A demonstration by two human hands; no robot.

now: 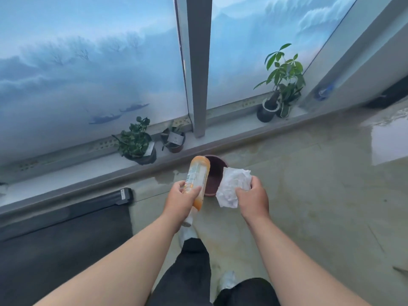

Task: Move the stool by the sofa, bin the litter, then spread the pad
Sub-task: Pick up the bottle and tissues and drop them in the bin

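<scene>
My left hand (182, 198) grips an orange plastic bottle (198, 176) around its lower part, its base pointing away from me. Crumpled white paper (234, 187) is held by my right hand (252, 198). Both hang just above a small dark-brown round bin (215, 171) standing on the floor beside the window ledge; the bottle and paper cover much of its opening. A dark pad (55, 246) lies on the floor at the left, its rolled end (123, 195) near the ledge. No stool or sofa is in view.
Potted plants stand on the low window ledge (77, 171): two small ones (136, 142) left of the window post, a taller one (278, 85) to the right. The beige floor (320, 195) shines, with a wet-looking patch at right. My legs and white shoes are below.
</scene>
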